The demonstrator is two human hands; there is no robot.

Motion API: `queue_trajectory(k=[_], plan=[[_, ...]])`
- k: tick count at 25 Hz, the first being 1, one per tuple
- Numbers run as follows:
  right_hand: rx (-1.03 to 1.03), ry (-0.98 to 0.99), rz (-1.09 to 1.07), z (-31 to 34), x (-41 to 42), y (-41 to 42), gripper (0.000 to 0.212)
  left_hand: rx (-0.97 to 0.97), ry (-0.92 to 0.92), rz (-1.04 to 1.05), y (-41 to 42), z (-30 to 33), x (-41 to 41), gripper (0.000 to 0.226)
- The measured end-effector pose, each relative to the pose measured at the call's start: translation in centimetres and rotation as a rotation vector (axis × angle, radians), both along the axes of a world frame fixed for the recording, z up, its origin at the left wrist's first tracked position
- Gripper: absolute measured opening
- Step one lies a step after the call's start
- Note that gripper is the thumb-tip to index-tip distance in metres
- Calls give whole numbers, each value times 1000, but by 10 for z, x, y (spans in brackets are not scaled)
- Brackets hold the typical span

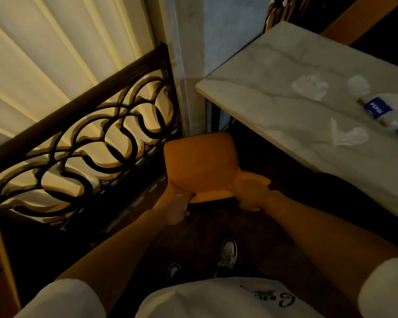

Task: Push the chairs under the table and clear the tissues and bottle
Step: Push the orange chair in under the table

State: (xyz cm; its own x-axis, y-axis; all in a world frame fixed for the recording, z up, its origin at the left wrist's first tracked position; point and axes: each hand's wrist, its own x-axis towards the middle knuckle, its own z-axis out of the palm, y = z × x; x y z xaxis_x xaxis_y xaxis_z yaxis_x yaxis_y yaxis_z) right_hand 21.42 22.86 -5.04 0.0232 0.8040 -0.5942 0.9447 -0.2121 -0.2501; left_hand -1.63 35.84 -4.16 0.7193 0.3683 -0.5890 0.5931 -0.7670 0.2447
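Note:
An orange chair (200,161) stands on the dark floor in front of me, beside the near end of a white marble table (273,72). My left hand (177,206) grips the left side of the chair's back edge. My right hand (250,193) grips its right side. On the table at the right lies a clear plastic bottle (383,113) with a blue label, on its side. Crumpled white tissues lie around it: one (310,86) to its left, one (358,84) behind it, one (349,135) nearer to me.
A dark railing (79,143) with curled ironwork runs along the left, close to the chair. A pale pillar (193,65) rises behind the chair at the table's end. My feet (227,251) stand on the dark floor below.

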Motion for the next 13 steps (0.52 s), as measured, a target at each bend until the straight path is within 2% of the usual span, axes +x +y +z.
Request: queue_trajectory(k=[3,8,13], plan=[[23,-19,-53,9,-19,-13,27,2,8,-73,2,4,-7,53],[45,-45,-212,9,-71,-49,40,7,-1,-319,7,12,-29,61],[47,-117,-287,15,-95,-67,30,23,-44,-450,13,17,-23,55]])
